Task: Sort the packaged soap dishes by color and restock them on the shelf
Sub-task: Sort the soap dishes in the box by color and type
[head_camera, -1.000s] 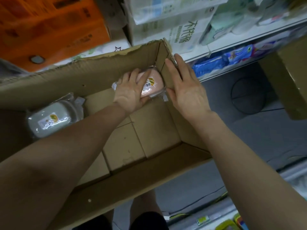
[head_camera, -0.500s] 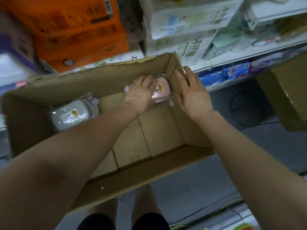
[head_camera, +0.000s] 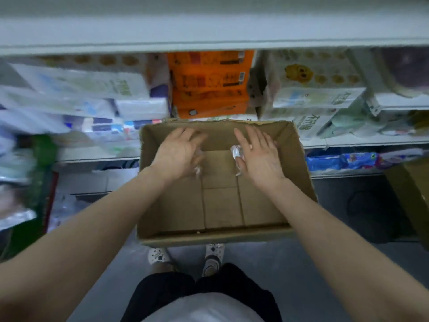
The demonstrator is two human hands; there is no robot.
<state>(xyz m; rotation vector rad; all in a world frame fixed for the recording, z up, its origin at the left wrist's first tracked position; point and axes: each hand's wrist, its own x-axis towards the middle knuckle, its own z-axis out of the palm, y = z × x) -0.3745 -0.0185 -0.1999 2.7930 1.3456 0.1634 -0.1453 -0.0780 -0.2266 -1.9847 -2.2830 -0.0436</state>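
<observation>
Down inside the cardboard box (head_camera: 220, 235), I'm reaching with both hands. My left hand (head_camera: 178, 154) is spreading over crinkly clear wrap; my right hand (head_camera: 257, 154) is doing the same over a wrapped soap dish (head_camera: 236, 154), mostly hidden, so I can't tell if I'm actually gripping. Everything's blurring and the colors are covered, so I'm guessing I could mix them up, or slick plastic could slip before the shelf (head_camera: 348, 142).

Dim, cool and flat, no hard shadows. Heavy motion blur at 9 o'clock over the packs (head_camera: 69, 94); left hand (head_camera: 180, 154) smeared too. Wide-angle bending of the shelf (head_camera: 209, 29) at 12. Faint glare on plastic wrap (head_camera: 236, 152) at centre.
</observation>
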